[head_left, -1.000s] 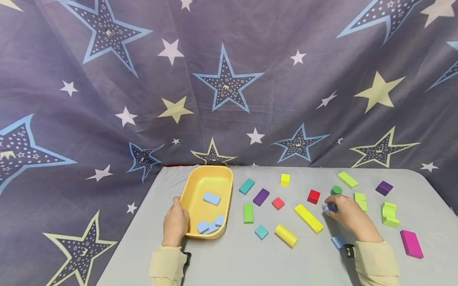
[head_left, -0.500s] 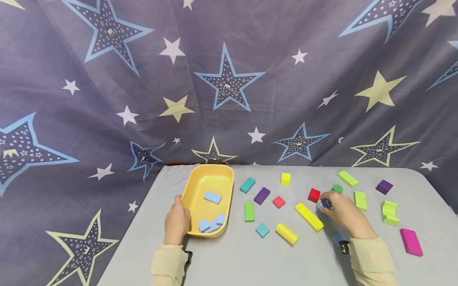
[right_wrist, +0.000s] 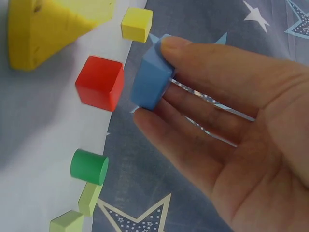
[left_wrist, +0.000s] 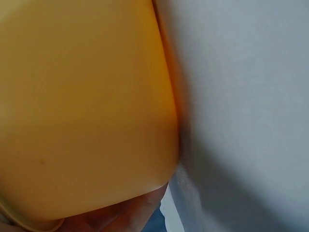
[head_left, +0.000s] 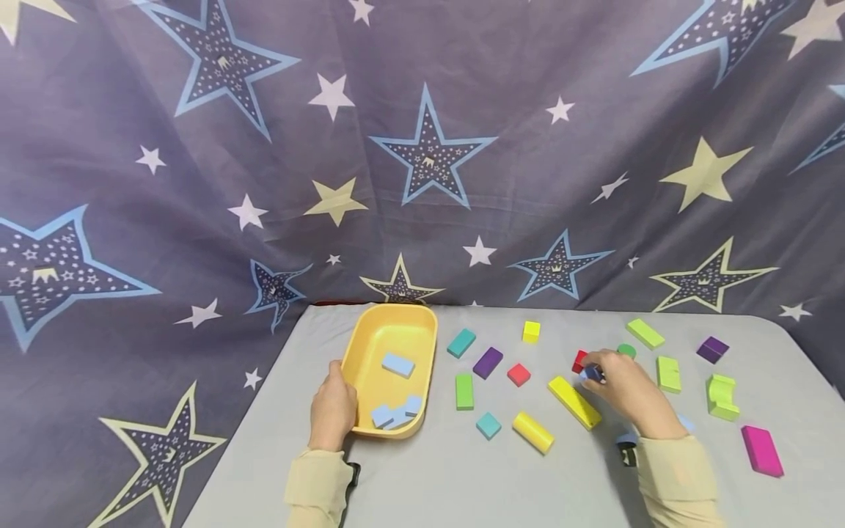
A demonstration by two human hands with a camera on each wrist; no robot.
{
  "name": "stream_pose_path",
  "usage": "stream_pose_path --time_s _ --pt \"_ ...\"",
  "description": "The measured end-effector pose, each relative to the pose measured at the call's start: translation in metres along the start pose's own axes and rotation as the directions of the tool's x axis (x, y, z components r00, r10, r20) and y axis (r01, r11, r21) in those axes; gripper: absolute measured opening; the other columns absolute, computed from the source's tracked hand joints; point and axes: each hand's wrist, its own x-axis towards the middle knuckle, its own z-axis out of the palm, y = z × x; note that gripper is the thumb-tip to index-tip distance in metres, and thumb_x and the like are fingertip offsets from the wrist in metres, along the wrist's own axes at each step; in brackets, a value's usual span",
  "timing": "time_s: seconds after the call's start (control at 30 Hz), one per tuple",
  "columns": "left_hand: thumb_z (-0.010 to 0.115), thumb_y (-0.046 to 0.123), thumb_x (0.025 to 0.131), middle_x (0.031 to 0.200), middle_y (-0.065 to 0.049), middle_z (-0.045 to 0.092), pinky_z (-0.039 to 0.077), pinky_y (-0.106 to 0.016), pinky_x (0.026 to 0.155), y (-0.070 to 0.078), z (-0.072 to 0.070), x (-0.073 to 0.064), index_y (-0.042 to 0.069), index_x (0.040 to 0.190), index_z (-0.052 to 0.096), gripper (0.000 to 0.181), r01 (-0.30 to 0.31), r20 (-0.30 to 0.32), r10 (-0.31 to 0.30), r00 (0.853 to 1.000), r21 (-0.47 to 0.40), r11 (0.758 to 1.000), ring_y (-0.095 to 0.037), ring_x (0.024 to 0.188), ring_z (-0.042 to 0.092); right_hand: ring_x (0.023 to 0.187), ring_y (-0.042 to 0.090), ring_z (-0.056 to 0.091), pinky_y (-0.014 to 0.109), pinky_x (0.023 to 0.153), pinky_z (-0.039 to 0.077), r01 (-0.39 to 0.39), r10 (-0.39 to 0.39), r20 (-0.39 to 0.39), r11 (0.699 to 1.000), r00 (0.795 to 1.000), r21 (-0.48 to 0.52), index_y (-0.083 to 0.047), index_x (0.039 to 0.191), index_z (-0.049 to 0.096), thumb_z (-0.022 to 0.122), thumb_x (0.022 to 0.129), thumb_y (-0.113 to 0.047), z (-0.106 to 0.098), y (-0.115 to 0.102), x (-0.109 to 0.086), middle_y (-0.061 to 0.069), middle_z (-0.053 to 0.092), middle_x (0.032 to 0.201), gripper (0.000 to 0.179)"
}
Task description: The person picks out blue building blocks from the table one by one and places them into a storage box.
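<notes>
Right hand (head_left: 623, 385) pinching a blue block (right_wrist: 153, 75)

I have the blue block between my thumb and fingertips, hand partly closed, my palm well back from it. It is over the right part of the grey table (head_left: 462, 477), just beside the red cube (head_left: 579, 361) and near the long yellow block (head_left: 574, 403); from my right wrist, a gap shows between block and cube. Just past my knuckles is a green cylinder (head_left: 626, 351). Some light-blue material (head_left: 686, 423) peeks out by my right wrist, mostly hidden.

My left hand (head_left: 333, 412) grips the left side of a yellow tray (head_left: 370, 381), fingers curled at its edge. Inside, one light-blue block (head_left: 398, 365) lies by itself near the middle, and three light-blue blocks (head_left: 382, 416) cluster at the near end.
</notes>
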Motion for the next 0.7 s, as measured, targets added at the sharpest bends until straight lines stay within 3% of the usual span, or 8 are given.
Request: stream_pose_path --time_s 0.27,0.7 --pt "0.044 0.005 0.097 0.105 -0.029 0.066 0.051 -0.057 0.075 0.003 0.000 0.000 0.000 0.135 0.043 0.038 0.006 -0.003 -0.006 1.000 -0.006 1.000 -0.047 0.086 0.066 0.084 0.030 0.067 0.049 0.077 0.055 0.046 -0.046 -0.017 0.999 0.999 0.020 0.002 0.093 0.071 0.079 0.079 -0.002 0.002 -0.007 0.003 0.016 0.070 0.093 0.017" --pt "0.046 0.005 0.097 0.104 -0.029 0.066 0.051 -0.057 0.074 0.002 -0.001 0.000 -0.001 0.134 0.043 0.038 0.000 0.002 0.000 1.000 -0.007 1.000 -0.047 0.085 0.066 0.095 0.038 0.067 0.052 0.084 0.054 0.011 -0.011 -0.007 1.000 1.000 0.024 0.007 0.102 0.071 0.076 0.082 -0.001 0.010 -0.021 0.007 0.022 0.070 0.102 0.022"
